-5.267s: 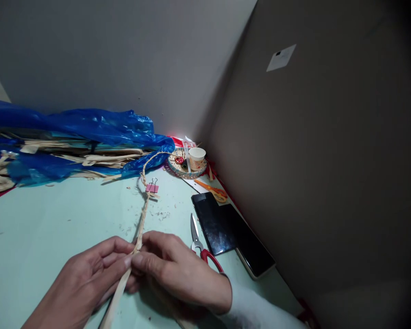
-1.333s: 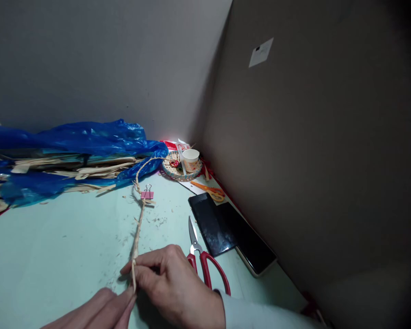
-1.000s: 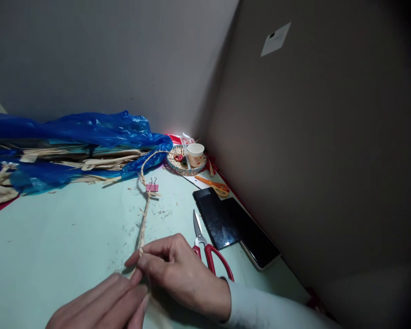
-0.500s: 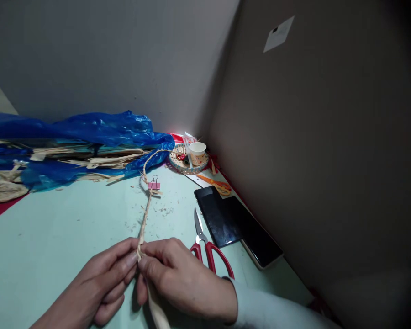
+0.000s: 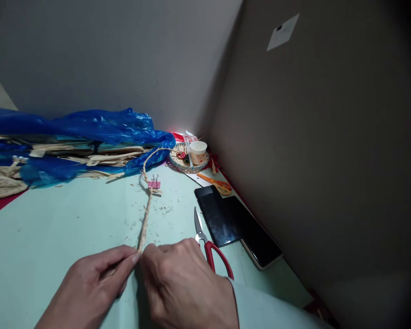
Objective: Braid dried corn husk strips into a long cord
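A thin braided straw cord runs across the pale green table from a pink binder clip down to my hands. My left hand and my right hand meet at the near end of the cord, fingertips pinched on it side by side. The loose strands below the pinch are hidden under my hands. Beyond the clip the cord curves back toward the blue plastic bag.
Red-handled scissors lie just right of my right hand. Two dark phones lie by the brown wall. Orange scissors, a woven round mat with a paper cup sit in the corner. Straw strips spill from the bag.
My hands have kept working the cord's near end; the right hand has turned knuckles-up and covers the loose strand seen below it half a second ago. The view shifted slightly.
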{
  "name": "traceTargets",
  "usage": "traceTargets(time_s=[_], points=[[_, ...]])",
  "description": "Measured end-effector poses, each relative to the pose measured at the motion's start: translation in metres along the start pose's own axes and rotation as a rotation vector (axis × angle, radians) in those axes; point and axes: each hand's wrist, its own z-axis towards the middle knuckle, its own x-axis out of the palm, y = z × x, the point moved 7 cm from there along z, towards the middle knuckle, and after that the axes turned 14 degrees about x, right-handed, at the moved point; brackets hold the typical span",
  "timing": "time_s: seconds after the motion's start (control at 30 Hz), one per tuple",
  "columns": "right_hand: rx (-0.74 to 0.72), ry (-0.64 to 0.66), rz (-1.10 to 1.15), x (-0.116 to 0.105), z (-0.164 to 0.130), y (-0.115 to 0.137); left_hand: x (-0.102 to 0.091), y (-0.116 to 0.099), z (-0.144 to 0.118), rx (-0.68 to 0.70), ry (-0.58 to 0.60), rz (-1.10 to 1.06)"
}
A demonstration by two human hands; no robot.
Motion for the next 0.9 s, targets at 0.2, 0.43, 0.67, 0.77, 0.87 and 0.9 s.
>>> traceTargets(time_s=[0.2,0.43,0.67,0.77,0.87,0.9], points=[[-0.1,0.094,-0.103,0.035,-0.006,0.017,0.003,0.013,0.002,-0.085,0.033,-0.205],[0.018,0.11,0.124,0.018,0.002,0.003,0.003,0.008,-0.002,-0.129,0.025,-0.315],[0.057,0.381,0.805,0.016,0.026,-0.015,0.003,0.003,-0.001,-0.055,0.053,-0.237],[0.042,0.607,0.952,0.034,0.025,-0.01,0.003,-0.001,-0.001,0.011,0.055,-0.205],[0.015,0.523,0.9,0.032,0.026,-0.009,0.003,-0.007,-0.003,0.066,0.047,-0.145],[0.002,0.473,0.889,0.028,0.026,-0.009,0.004,-0.009,-0.004,0.084,0.045,-0.123]])
